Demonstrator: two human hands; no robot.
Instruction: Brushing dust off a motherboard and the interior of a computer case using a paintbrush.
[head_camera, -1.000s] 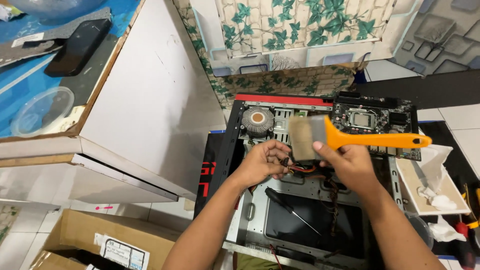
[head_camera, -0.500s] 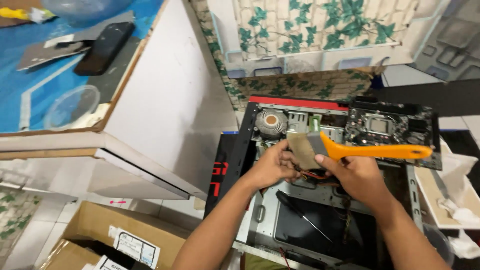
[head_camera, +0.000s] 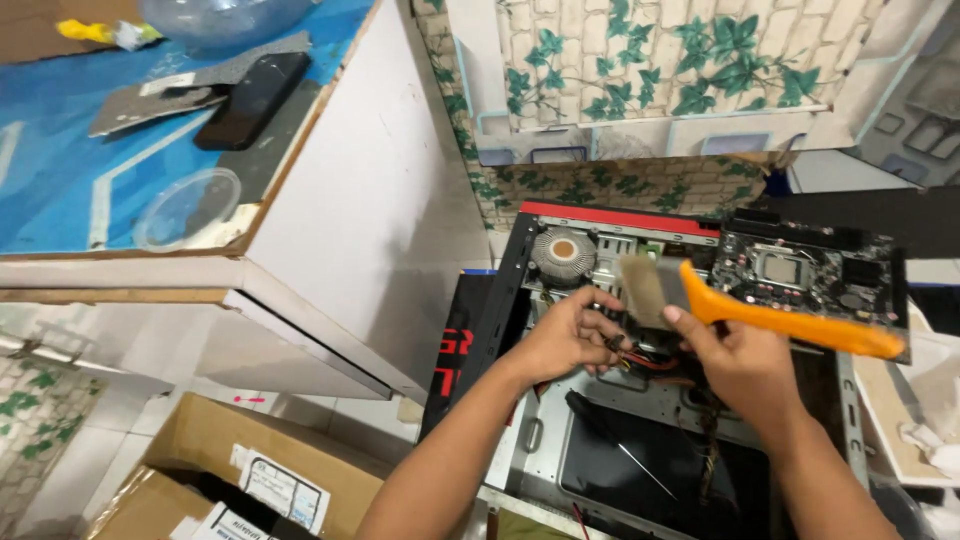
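An open black computer case (head_camera: 520, 270) with a red top edge lies on its side on the floor. My right hand (head_camera: 745, 365) grips an orange-handled brush (head_camera: 800, 325), its pale bristles (head_camera: 640, 290) blurred over the middle of the case. My left hand (head_camera: 565, 335) reaches into the case beside the bristles, its fingers curled on a bundle of red and black cables (head_camera: 640, 355). A round fan cooler (head_camera: 563, 255) sits at the case's upper left. A loose green motherboard (head_camera: 810, 275) rests across the case's upper right.
A black screwdriver (head_camera: 610, 440) lies inside the case's lower part. A white cabinet (head_camera: 370, 200) with a blue top stands left, holding a phone (head_camera: 250, 100) and a clear lid (head_camera: 185, 210). Cardboard boxes (head_camera: 250, 465) sit at the bottom left. A tray with tissue (head_camera: 925, 420) is at right.
The view has shifted right and down, so the case sits further right in frame. The brush has swung slightly lower over the case. My left hand stays on the cables.
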